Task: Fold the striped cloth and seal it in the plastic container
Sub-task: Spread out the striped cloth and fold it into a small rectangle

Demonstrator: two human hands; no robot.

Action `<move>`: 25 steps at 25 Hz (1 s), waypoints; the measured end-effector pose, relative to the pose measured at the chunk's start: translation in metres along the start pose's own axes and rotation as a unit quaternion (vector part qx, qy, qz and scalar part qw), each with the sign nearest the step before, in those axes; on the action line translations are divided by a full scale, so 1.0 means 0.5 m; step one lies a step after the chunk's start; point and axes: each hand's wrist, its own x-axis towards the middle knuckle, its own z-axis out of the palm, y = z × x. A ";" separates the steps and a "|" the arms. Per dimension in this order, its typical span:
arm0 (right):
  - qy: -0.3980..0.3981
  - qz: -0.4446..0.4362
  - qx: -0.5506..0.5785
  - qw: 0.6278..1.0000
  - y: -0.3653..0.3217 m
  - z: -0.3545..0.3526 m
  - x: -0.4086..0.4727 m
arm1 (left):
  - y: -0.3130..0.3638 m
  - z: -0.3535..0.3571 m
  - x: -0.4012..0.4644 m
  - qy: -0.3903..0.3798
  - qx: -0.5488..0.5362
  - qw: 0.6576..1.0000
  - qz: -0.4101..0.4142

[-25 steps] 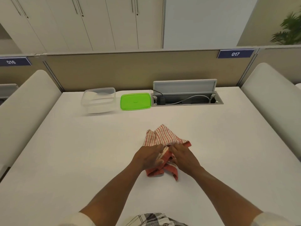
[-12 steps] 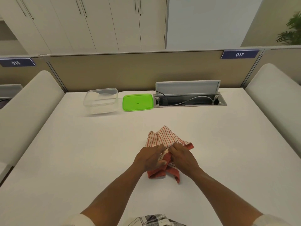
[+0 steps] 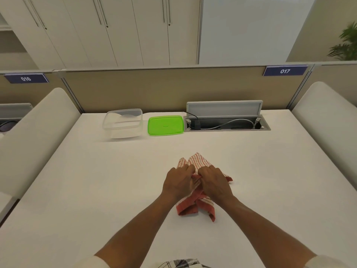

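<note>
A red-and-white striped cloth (image 3: 199, 161) lies crumpled on the white table (image 3: 96, 190), in the middle and close to me. My left hand (image 3: 178, 182) and my right hand (image 3: 214, 183) sit side by side on top of it, fingers curled into the fabric, each gripping a fold. Cloth pokes out beyond my fingertips and below my wrists. At the far side of the table stands a clear plastic container (image 3: 123, 122), open and empty. Its green lid (image 3: 165, 125) lies flat just to its right.
An open cable hatch (image 3: 226, 118) with a raised flap and cords is set into the table at the back, right of the lid. A beige partition (image 3: 164, 89) closes the far edge. White padded dividers (image 3: 34, 136) flank both sides.
Both hands stay on the cloth, bunching it a little tighter; their fingertips have crept slightly forward over the fabric. The container and lid have not moved.
</note>
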 end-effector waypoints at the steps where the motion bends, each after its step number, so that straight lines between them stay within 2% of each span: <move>1: 0.000 -0.004 -0.008 1.000 -0.001 -0.003 0.003 | -0.001 -0.006 0.004 0.004 0.008 1.000 -0.008; 8: 0.081 -0.001 -0.047 0.996 -0.019 -0.024 0.020 | -0.004 -0.038 0.040 0.016 0.020 0.998 -0.063; 11: 0.091 0.023 -0.029 0.995 -0.014 -0.032 0.029 | -0.022 -0.060 0.054 0.008 0.024 0.999 -0.046; 16: 0.084 0.096 0.103 0.986 -0.012 -0.053 0.048 | -0.037 -0.107 0.091 0.023 0.019 0.999 0.024; 20: 0.019 0.133 0.190 0.973 0.013 -0.070 0.068 | -0.072 -0.153 0.124 0.045 -0.026 0.997 0.065; 25: 0.035 0.116 0.258 0.958 0.037 -0.093 0.093 | -0.112 -0.197 0.166 -0.014 -0.072 0.994 0.085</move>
